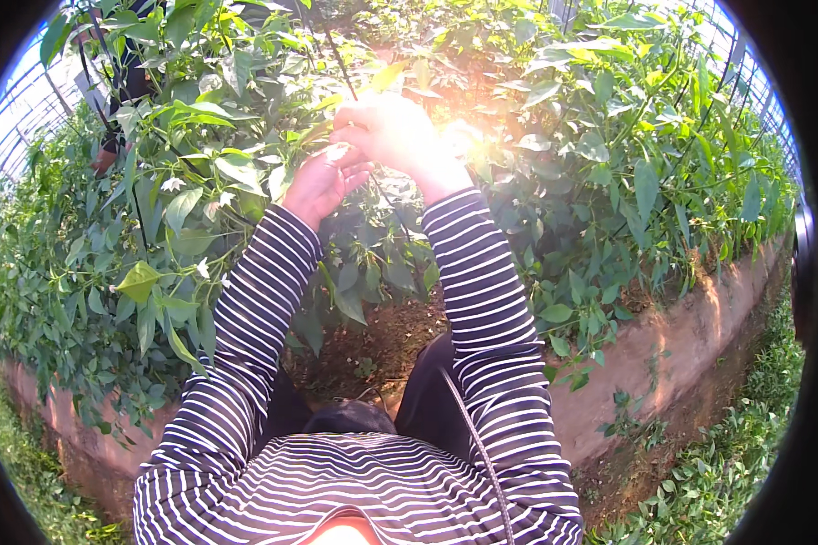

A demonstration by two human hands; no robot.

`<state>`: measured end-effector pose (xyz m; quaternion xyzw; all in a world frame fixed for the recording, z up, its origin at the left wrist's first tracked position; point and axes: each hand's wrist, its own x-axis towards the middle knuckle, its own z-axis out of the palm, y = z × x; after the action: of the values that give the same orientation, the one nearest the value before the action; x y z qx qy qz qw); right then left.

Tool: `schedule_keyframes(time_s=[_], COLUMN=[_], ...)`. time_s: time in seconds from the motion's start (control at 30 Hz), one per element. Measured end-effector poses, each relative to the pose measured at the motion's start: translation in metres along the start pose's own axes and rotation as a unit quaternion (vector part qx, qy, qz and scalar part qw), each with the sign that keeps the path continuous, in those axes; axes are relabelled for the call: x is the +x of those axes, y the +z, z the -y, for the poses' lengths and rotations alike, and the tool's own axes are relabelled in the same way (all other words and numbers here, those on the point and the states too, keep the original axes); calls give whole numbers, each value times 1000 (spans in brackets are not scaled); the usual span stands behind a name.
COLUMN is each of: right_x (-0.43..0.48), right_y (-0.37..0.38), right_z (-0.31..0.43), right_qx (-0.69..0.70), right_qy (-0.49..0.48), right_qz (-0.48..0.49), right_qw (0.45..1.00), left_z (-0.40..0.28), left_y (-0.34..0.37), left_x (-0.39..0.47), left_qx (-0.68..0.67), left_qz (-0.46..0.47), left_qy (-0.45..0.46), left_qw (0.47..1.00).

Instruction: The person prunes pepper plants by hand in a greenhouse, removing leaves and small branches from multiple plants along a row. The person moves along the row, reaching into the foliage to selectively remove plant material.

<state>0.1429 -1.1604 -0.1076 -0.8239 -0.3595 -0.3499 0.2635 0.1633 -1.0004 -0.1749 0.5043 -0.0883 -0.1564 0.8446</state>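
My left hand (324,182) and my right hand (399,136) meet among the upper leaves of pepper plants (191,204). Both have curled fingers, and the fingertips of the two hands touch or overlap. A thin dark cord (339,61) comes down to the top of my right hand and shows again below it, slanting towards the soil. Leaves lie right beside the fingers. Strong sun glare washes out most of my right hand, so what sits between the fingers is hidden. Small white flowers (173,184) stand left of my left wrist.
Other dark cords (138,211) rise through the foliage. A low earthen bed edge (607,388) curves along the front, with green growth (709,470) beyond it at lower right. Another person (133,71) in dark clothes stands behind plants at upper left. A braided cable (474,436) hangs over my right side.
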Motion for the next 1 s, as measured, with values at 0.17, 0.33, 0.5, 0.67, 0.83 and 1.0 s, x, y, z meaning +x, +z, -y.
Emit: schedule_keyframes(time_s=[0.17, 0.33, 0.5, 0.67, 0.83, 1.0], right_x=[0, -13, -31, -35, -5, 4], right_y=[-2, -8, -68, -25, -10, -20], right_z=[0, 15, 16, 0, 33, -1], right_qx=[244, 655, 661, 373, 534, 427], right_qy=[146, 159, 11, 266, 246, 199], right_qz=[-30, -134, -361, -178, -80, 103], right_qw=[958, 727, 658, 871, 805, 876], left_z=[5, 6, 7, 9, 13, 6], left_y=[2, -8, -12, -4, -8, -17], left_x=[8, 4, 6, 4, 5, 1], left_qx=[-26, -26, -32, -19, -16, -2], left_qz=[4, -38, -39, -22, -38, -25], left_qy=[23, 25, 35, 24, 15, 9], left_qw=[999, 999, 998, 999, 999, 1000])
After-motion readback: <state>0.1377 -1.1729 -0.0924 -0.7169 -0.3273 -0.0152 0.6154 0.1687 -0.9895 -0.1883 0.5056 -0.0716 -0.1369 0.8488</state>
